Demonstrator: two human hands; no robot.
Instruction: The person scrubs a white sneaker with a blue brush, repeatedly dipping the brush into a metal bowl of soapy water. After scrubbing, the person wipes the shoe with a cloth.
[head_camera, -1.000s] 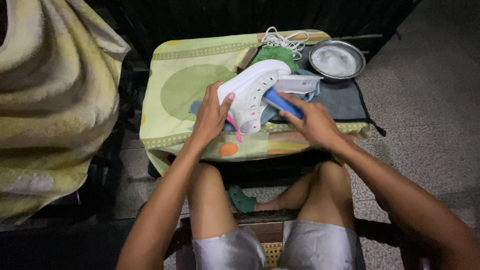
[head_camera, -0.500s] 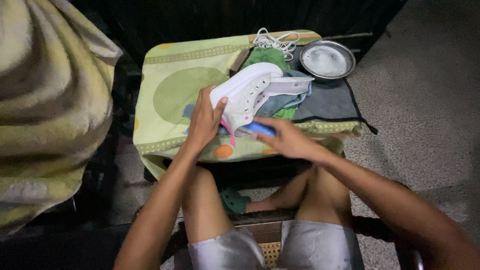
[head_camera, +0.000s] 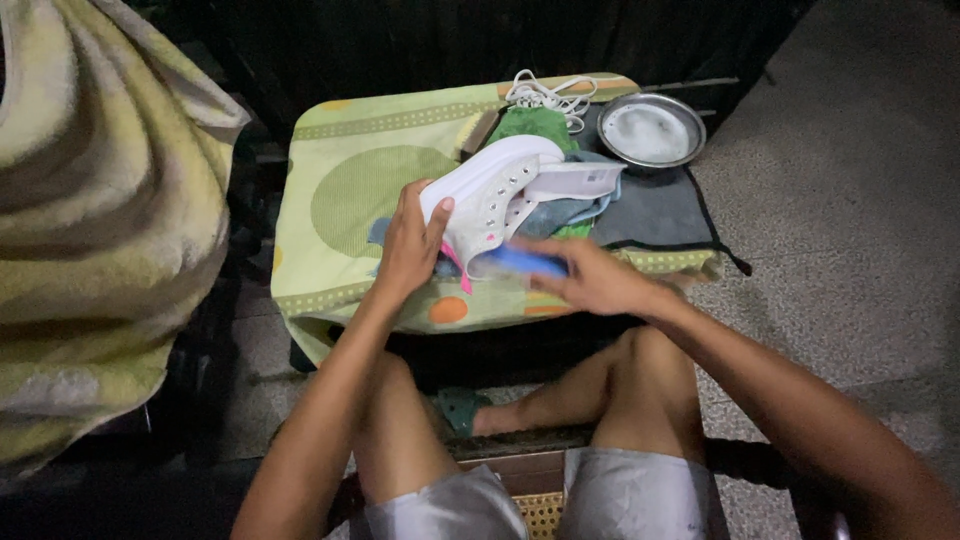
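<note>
Seen from above, seated, bare knees at the bottom. Far left: one large yellow-striped towel hanging in folds. Next, one low table draped in a green patterned cloth with circles and orange dots. Over its near edge, left hand, fingers wrapped around the heel of one white sneaker, thumb up along its side, grasping it firmly. Sneaker tipped on its side above the cloth's middle, toe pointing away and right, tongue pulled open, one small pink tab showing at the heel. Below the sneaker, one blue brush, blurred, pressed against the sole edge. Right hand closed around that brush, fingers curled over its back. Under the sneaker, one crumpled blue-grey rag and one green cloth. Behind, at the table's far edge, one bundle of white laces. Further right, one round metal bowl resting on one dark grey mat. Down between the legs, one green sandal on the floor.
</note>
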